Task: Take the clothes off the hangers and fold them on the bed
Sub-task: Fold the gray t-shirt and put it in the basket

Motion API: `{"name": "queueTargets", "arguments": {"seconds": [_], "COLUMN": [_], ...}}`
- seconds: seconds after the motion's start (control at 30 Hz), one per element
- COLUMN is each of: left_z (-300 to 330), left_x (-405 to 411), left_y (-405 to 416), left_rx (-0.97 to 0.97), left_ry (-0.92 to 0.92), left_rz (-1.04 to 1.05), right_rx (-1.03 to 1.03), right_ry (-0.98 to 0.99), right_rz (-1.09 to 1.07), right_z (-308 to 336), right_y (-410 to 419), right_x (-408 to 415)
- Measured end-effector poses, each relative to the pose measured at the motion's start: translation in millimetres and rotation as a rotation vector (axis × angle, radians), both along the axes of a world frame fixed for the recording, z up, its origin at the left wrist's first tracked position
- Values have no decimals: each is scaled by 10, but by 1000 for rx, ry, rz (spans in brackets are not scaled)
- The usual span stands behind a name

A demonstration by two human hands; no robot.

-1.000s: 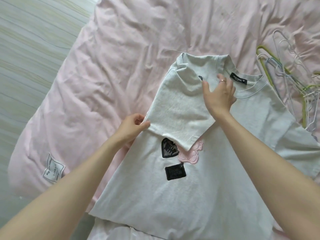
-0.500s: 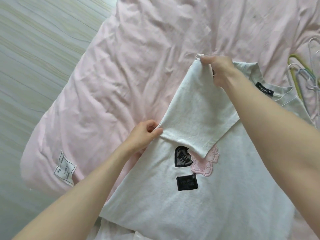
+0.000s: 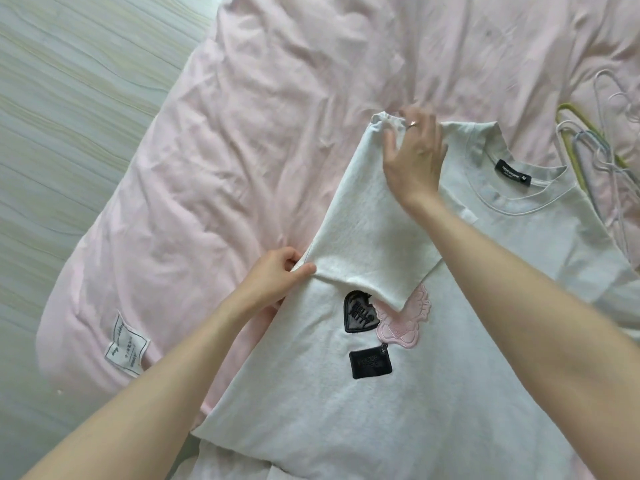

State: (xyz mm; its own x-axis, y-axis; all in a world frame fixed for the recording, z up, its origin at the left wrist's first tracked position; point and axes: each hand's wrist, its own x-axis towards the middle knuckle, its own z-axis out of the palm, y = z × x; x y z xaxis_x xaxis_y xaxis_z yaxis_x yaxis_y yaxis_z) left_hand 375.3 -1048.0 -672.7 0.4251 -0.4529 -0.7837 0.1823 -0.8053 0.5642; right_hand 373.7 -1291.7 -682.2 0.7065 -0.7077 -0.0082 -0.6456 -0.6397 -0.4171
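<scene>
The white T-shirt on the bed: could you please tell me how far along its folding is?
Done: the white cotton T-shirt is off its hanger, flat on the pink duvet; bare wire hangers lie beside it. In hand: one sleeve side is folded over the chest; the left hand pinches its lower corner, and the right hand rests on the shoulder fold. Left: the other sleeve side and lengthwise folds.

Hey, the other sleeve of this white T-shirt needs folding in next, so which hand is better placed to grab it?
Probably the right hand: it lies flat near the T-shirt's collar, closer to the unfolded sleeve. The left hand pinches the folded edge on the far side.
</scene>
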Motion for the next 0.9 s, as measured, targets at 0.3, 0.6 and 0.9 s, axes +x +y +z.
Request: {"name": "queueTargets", "arguments": {"seconds": [0.3, 0.6, 0.9], "left_z": [-15, 6, 126], "left_x": [-115, -364, -1239], "left_y": [47, -86, -725], "left_rx": [142, -170, -95], "left_ry": [-397, -947, -690], "left_rz": [-193, -459, -891], "right_rx": [-19, 123, 165], "right_ry": [482, 577, 384], "right_rz": [241, -25, -444], "right_z": [-287, -93, 74], "right_y": [991, 765, 250], "right_x": [-923, -1707, -3262]}}
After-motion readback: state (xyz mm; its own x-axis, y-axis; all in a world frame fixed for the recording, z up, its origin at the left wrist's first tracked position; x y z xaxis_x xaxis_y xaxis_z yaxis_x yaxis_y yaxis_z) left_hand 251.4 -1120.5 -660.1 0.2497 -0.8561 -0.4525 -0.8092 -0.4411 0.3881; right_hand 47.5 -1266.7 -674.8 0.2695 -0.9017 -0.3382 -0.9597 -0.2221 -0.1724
